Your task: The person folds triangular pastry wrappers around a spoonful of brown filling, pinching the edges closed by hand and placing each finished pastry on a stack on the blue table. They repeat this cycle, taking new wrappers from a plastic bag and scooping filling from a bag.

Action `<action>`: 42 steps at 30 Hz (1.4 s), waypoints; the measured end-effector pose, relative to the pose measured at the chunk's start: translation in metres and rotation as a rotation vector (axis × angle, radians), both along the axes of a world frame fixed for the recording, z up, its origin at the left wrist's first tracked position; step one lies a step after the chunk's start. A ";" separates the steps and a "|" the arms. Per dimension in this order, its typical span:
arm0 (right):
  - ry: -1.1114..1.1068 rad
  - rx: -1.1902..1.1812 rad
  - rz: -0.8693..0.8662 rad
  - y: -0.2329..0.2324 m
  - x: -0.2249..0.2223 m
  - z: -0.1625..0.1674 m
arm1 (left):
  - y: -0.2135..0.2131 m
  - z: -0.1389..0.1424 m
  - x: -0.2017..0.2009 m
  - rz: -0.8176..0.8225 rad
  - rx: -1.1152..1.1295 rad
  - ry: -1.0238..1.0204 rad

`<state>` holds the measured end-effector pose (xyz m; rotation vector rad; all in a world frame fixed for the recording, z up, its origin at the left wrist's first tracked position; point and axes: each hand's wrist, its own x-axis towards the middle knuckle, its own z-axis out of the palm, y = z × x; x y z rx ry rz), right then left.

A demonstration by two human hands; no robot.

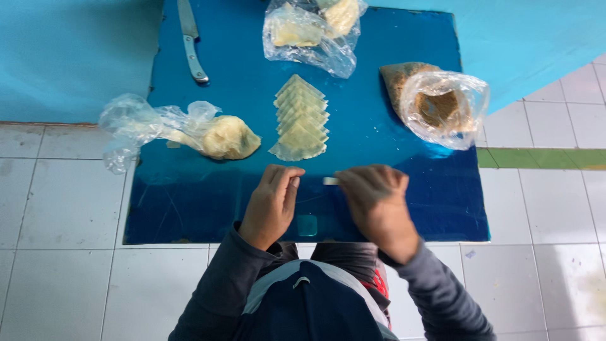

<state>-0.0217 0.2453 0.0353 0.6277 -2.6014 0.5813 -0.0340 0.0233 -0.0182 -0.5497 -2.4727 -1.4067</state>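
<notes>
Right hand (372, 196) pinched a small pale dough strip (330, 181), which poked left toward the left hand (273, 202). Left hand loosely curled, empty, beside it. Both on blue sheet (189, 189); stack of folded pastry triangles (300, 120) just beyond fingertips.

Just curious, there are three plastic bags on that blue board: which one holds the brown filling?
The open bag at the right edge of the blue board. Its contents are brown and crumbly; the left bag and top bag hold pale dough.
</notes>
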 end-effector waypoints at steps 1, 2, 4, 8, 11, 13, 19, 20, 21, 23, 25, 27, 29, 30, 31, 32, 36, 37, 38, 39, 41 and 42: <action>-0.025 -0.062 -0.031 0.022 0.012 0.003 | 0.001 0.001 0.001 0.004 -0.011 0.007; -0.038 -0.215 -0.096 0.046 0.031 0.003 | 0.001 0.001 0.002 0.010 -0.022 0.013; -0.172 -0.451 -0.410 0.105 0.075 -0.001 | 0.004 0.002 0.002 0.017 -0.034 0.019; 0.051 -0.950 -0.688 0.211 0.126 -0.057 | 0.008 0.008 0.002 0.025 -0.037 0.031; -0.093 -0.927 -0.932 0.246 0.144 -0.112 | 0.012 0.012 0.002 0.030 -0.047 0.028; -0.322 -0.819 -1.040 0.245 0.143 -0.142 | 0.015 0.012 0.002 0.027 -0.052 0.015; -0.692 -0.826 -1.015 0.198 0.055 -0.175 | 0.024 0.000 -0.001 0.024 -0.089 0.008; -0.706 -0.780 -1.022 0.192 0.039 -0.174 | 0.024 -0.002 0.000 0.029 -0.098 0.002; -0.711 -0.755 -1.037 0.187 0.024 -0.172 | 0.025 -0.003 0.001 0.034 -0.106 -0.006; -0.712 -0.713 -1.047 0.182 0.006 -0.170 | 0.026 -0.005 0.001 0.032 -0.098 -0.012; -0.671 -0.703 -1.065 0.183 0.002 -0.171 | 0.027 -0.005 0.000 0.028 -0.081 -0.007; -0.589 -0.715 -1.092 0.191 0.015 -0.176 | 0.026 -0.003 0.001 0.024 -0.055 0.000; -0.458 -0.746 -1.128 0.201 0.036 -0.180 | 0.025 0.000 0.002 0.045 -0.049 -0.045; -0.347 -0.781 -1.137 0.210 0.051 -0.181 | 0.024 0.002 0.000 0.059 -0.046 -0.056; -0.217 -0.831 -1.138 0.222 0.066 -0.182 | 0.022 0.004 -0.002 0.076 -0.056 -0.029; -0.086 -0.884 -1.109 0.232 0.078 -0.177 | 0.018 0.007 -0.004 0.092 -0.067 -0.005; 0.272 -0.574 -1.018 0.271 0.104 -0.117 | -0.001 0.015 -0.018 0.196 -0.224 -0.007; 0.301 -0.470 -0.931 0.272 0.104 -0.094 | -0.004 0.016 -0.024 0.230 -0.309 0.032; 0.327 -0.365 -0.843 0.266 0.100 -0.072 | -0.007 0.016 -0.030 0.263 -0.394 0.069; 0.290 -0.432 -0.736 0.251 0.093 -0.053 | -0.008 0.016 -0.034 0.296 -0.476 0.108; 0.154 -0.551 -0.576 0.210 0.073 -0.018 | -0.007 0.014 -0.041 0.292 -0.484 -0.002; 0.053 -0.604 -0.531 0.186 0.062 -0.001 | -0.006 0.013 -0.042 0.291 -0.489 -0.058</action>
